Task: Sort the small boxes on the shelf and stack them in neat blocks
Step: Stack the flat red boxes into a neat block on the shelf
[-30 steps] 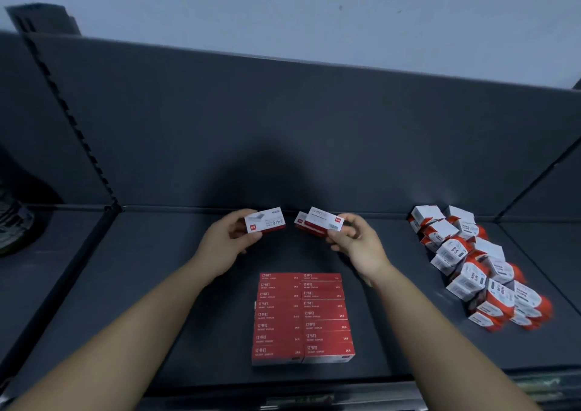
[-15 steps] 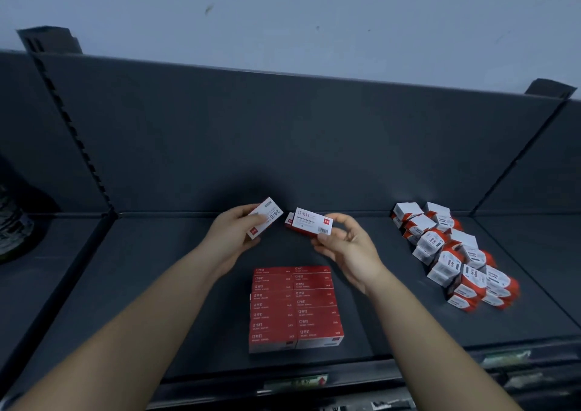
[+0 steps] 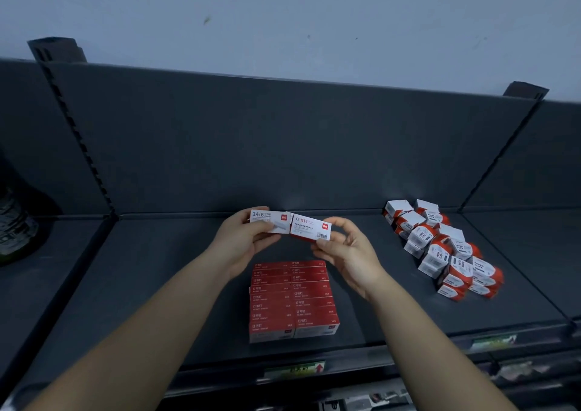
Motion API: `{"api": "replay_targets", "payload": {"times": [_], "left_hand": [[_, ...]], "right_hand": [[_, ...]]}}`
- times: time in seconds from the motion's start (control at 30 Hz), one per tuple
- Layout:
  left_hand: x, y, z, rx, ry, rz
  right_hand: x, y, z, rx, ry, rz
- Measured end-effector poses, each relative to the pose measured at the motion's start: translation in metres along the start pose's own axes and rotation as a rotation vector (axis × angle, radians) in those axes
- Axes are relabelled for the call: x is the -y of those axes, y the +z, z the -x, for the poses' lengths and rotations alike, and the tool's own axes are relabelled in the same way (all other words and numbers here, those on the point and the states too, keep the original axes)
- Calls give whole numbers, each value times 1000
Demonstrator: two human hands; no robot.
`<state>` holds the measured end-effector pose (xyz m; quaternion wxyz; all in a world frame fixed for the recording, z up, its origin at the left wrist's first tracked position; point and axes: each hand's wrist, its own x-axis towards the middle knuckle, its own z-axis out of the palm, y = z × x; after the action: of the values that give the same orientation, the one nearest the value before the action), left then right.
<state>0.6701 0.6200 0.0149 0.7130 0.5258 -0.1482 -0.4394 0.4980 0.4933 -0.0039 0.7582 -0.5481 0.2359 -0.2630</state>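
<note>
Both hands now hold their boxes end to end; 0.5 s ago the left box was tilted on its corner and apart from the right one. The left hand [image 3: 242, 241] grips 1 white box [image 3: 269, 221] marked "24/6", with the thumb under it and the fingers behind it. The right hand [image 3: 349, 253] grips a second white box [image 3: 310, 227] by its lower right corner, near the barcode; the other fingers are spread open behind it. The 2 boxes meet at their short ends and form 1 shallow line, held in the air above the shelf [image 3: 157, 285] and in front of its dark back panel [image 3: 283, 143].

Directly below the hands, a red block of boxes [image 3: 294, 300] rests on the shelf. It has 2 columns side by side, red faces up, edges aligned, with the white end faces toward the shelf's front edge. The block is clear of both hands.

To the right, well apart from the block, a loose pile of white and red boxes [image 3: 440, 250] lies on the same shelf. These boxes are tilted at mixed angles and lean on each other, running from the back panel toward the front.

A dark, blurred object [image 3: 15, 222] sits on the adjacent shelf bay at far left; its type cannot be determined. Price-label strips [image 3: 294, 369] run along the front rail.
</note>
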Motion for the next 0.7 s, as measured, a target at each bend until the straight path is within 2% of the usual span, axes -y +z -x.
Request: {"api": "replay_targets", "payload": {"times": [0.2, 0.47, 0.7], "left_hand": [[-2, 1, 6, 64, 6, 36], [-7, 6, 9, 22, -46, 198], [-8, 2, 9, 85, -37, 107]], "right_hand": [[2, 0, 4, 7, -20, 29], [6, 3, 6, 10, -23, 30], [3, 1, 9, 64, 23, -31]]}}
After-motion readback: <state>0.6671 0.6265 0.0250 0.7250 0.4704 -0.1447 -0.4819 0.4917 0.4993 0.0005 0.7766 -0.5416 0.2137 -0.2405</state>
